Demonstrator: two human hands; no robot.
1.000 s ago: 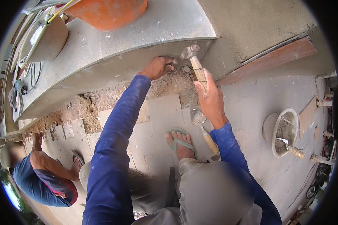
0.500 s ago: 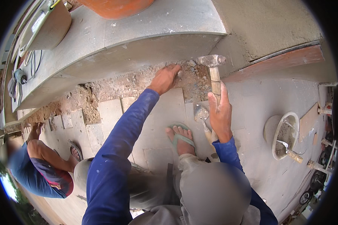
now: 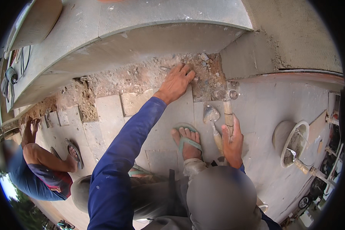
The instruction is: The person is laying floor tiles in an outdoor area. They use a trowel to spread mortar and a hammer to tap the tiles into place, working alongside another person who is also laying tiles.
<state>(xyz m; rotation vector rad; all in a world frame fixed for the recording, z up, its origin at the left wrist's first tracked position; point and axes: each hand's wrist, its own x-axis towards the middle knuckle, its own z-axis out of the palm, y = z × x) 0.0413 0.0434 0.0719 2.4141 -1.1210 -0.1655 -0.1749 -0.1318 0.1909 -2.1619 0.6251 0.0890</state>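
My left hand [image 3: 175, 83] reaches down to the strip of broken rubble [image 3: 138, 78] below the step. Its fingers are curled into the debris, and their tips and anything under them are hidden. My right hand [image 3: 233, 142] is closed round the wooden handle of a hammer [image 3: 228, 115]. The metal hammer head points away from me, just over the floor at the right end of the rubble. Beside the handle, to its left, a trowel [image 3: 211, 114] lies on the paving tiles. Small grey stones [image 3: 207, 74] are scattered right of my left hand.
A grey step [image 3: 149, 42] runs along the far side, with a rendered wall [image 3: 295, 34] at right. A mortar bucket [image 3: 303, 132] with another trowel [image 3: 301, 165] stands right. At left a person [image 3: 38, 172] crouches by the rubble. My sandalled foot [image 3: 188, 142] stands between my arms.
My right hand has lowered the hammer toward me, from beside the step to the floor near the trowel. My left hand has shifted slightly along the rubble. The view has tilted.
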